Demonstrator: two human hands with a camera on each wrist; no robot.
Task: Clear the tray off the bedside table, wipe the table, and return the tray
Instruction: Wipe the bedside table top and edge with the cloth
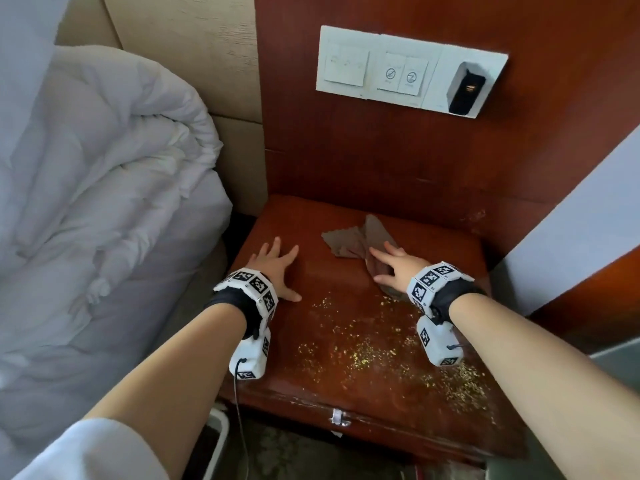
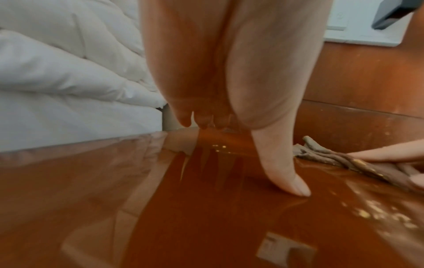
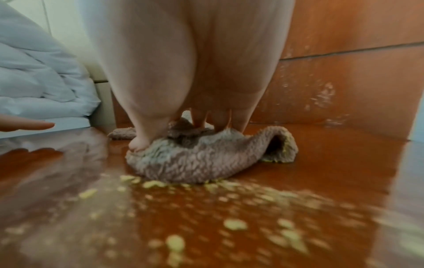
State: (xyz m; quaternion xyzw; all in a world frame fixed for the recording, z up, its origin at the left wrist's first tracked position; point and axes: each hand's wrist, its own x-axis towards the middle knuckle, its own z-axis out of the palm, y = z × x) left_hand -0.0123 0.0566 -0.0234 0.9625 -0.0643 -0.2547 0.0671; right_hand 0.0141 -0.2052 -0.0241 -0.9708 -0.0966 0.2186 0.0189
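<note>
The reddish-brown bedside table (image 1: 346, 393) carries no tray in any view. A crumpled grey-brown cloth (image 1: 356, 240) (image 3: 195, 163) (image 2: 339, 159) lies at the table's back middle. My right hand (image 1: 391, 268) (image 3: 183, 90) presses flat on the cloth with straight, spread fingers. My left hand (image 1: 277, 268) (image 2: 229, 90) rests flat on the bare wood at the table's left side, fingers spread, apart from the cloth. Yellow crumbs (image 1: 381, 351) (image 3: 206, 208) are scattered over the front and right part of the tabletop, some against the cloth's near edge.
A white duvet (image 1: 97, 209) is bunched on the bed close to the table's left edge. Behind the table rises a wooden wall panel (image 1: 433, 161) with a white switch plate (image 1: 408, 71). A small metal latch (image 1: 337, 417) sits on the table's front edge.
</note>
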